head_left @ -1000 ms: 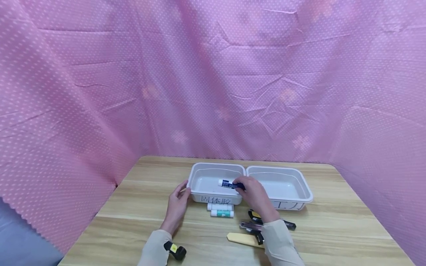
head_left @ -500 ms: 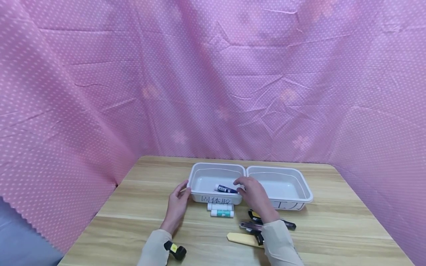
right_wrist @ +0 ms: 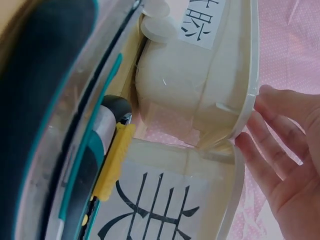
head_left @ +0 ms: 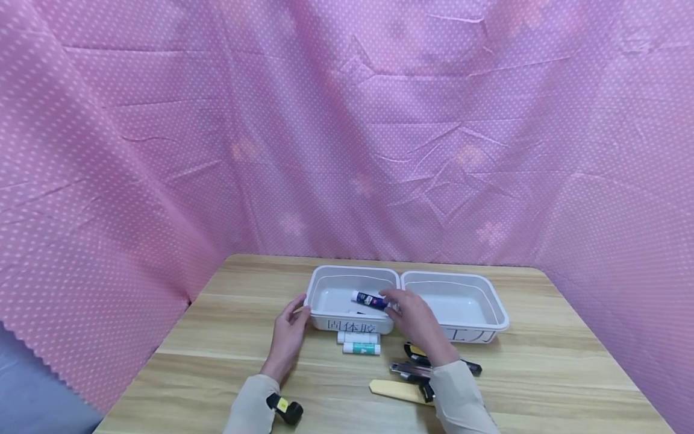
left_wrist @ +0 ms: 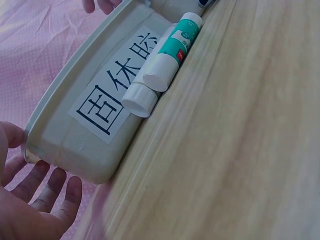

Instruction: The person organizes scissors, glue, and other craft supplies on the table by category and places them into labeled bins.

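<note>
Two white bins, the left bin [head_left: 352, 326] and the right bin [head_left: 472, 334], stand side by side with Chinese labels. A blue glue stick [head_left: 368, 300] with a white cap lies tilted in the left bin; a second dark-and-white piece [head_left: 359, 313] shows by its front wall. My right hand [head_left: 414, 319] reaches over the junction of the bins, fingertips at the stick's right end; in the right wrist view its fingers are spread at the rim. My left hand [head_left: 290, 337] touches the left bin's end corner with relaxed fingers [left_wrist: 65, 195].
Before the left bin lie a green-and-white glue stick [head_left: 361, 349] and a whiter one [head_left: 359, 337]. Several utility knives [head_left: 410, 369] and a pale yellow pointed strip [head_left: 398, 390] lie partly under my right forearm. A pink dotted curtain [head_left: 347, 150] surrounds the wooden table [head_left: 244, 301].
One second ago my right hand held a blue glue stick above the left bin. A stick then dropped toward the front wall; now one shows farther back. My left hand stays put.
</note>
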